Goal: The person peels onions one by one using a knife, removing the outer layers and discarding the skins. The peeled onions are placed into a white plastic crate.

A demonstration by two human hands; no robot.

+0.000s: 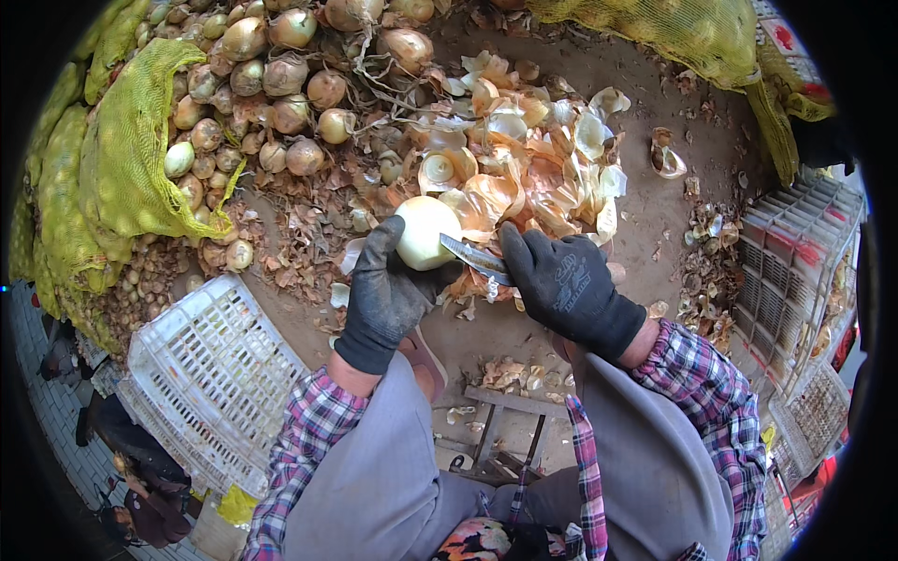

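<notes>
In the middle of the head view, my left hand (393, 294), in a dark work glove, grips a peeled white onion (424, 228). The thumb rests on the onion's left side, and the other fingers are partly hidden beneath it. A short knife (480, 261) is held in my gloved right hand (565, 284), its handle mostly hidden by the fingers. The blade points left, with its tip at the onion's right side; whether it cuts in, I cannot tell. Just beyond both hands lies a heap of papery onion skins (519, 161).
Unpeeled onions (287, 73) are piled at the upper left beside an open yellow mesh sack (133, 154). Another filled mesh sack (666, 35) lies at the upper right. White plastic crates stand left (217, 372) and right (789, 259). A person (144, 484) is at the lower left.
</notes>
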